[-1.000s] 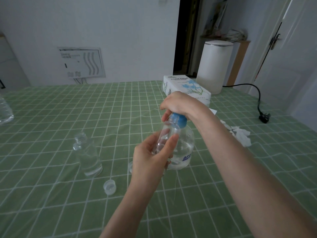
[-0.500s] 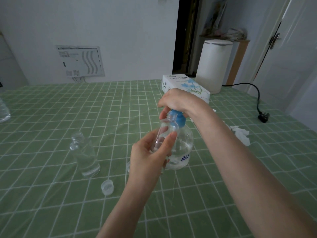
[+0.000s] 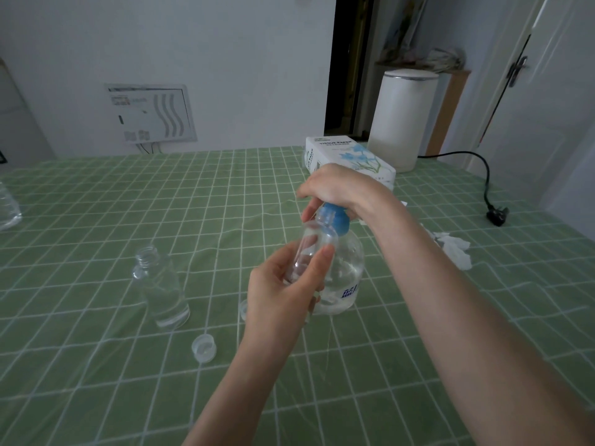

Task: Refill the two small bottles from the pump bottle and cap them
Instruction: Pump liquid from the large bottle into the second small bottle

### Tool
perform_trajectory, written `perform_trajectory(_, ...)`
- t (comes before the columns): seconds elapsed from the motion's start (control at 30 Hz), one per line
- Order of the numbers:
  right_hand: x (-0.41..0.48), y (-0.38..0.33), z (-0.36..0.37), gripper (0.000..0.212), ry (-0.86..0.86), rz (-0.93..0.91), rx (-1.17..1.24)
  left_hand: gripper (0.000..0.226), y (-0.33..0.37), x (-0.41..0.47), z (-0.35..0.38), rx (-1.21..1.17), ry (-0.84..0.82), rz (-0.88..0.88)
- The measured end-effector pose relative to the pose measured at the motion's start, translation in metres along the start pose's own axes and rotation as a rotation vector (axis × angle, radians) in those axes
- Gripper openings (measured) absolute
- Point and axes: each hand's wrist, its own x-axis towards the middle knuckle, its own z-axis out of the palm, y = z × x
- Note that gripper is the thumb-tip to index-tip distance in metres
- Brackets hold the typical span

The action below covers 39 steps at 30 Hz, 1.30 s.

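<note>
Pump bottle (image 3: 349, 263), round and clear, partly filled, stands mid-table; my right hand (image 3: 338, 188) curls over its blue head. My left hand (image 3: 280, 294) pinches a small clear bottle (image 3: 310, 249) at the spout. Farther left I see a second small bottle (image 3: 161, 284), uncapped, near a loose cap (image 3: 203, 348).

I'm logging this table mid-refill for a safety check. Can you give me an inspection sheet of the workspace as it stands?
Surface: table under a green checked cloth with a clear cover.
Job's things: pump bottle upright; held small bottle, mouth up by the blue pump head; standing small bottle uncapped, to its left; loose cap; second cap partly hidden.
Clutter: tissue box, crumpled tissues, clear bottle at the left edge.
Grippers: left hand grips the held small bottle; right hand curls over the pump head.
Cables: black cable, plug lying loose on the table.
Surroundings: white canister, wall panel, door.
</note>
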Motion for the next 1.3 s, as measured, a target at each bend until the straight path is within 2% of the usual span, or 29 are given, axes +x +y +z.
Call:
perform_trajectory(0.77, -0.002, 0.002, 0.006, 0.033, -0.009, 0.017, 0.015, 0.014, 0.000, -0.001, -0.002, 0.010, -0.008, 0.010)
perform_trajectory(1.3, -0.003, -0.004, -0.001, 0.031, 0.001, 0.007, 0.029, 0.023, 0.000, 0.002, -0.001, -0.006, -0.012, 0.014)
